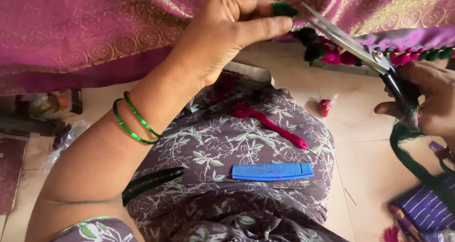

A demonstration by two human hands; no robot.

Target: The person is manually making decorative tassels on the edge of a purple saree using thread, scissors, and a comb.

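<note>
- The left hand [227,29] pinches a green tassel [284,8] at 12 o'clock, at the edge of the purple cloth [95,29].
- The right hand [433,100], at 3 o'clock, grips scissors [353,43] with blades open beside the tassel.
- A blue comb [272,171] and pink thread [270,123] lie on the lap.

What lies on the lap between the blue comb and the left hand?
In the head view, a bundle of pink thread lies on the floral cloth, between the blue comb and the left hand.

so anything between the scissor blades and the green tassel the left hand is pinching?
Nothing visible. The scissors, held by the right hand, are open, tips just right of the green tassel in the left hand; only open air lies between.
</note>
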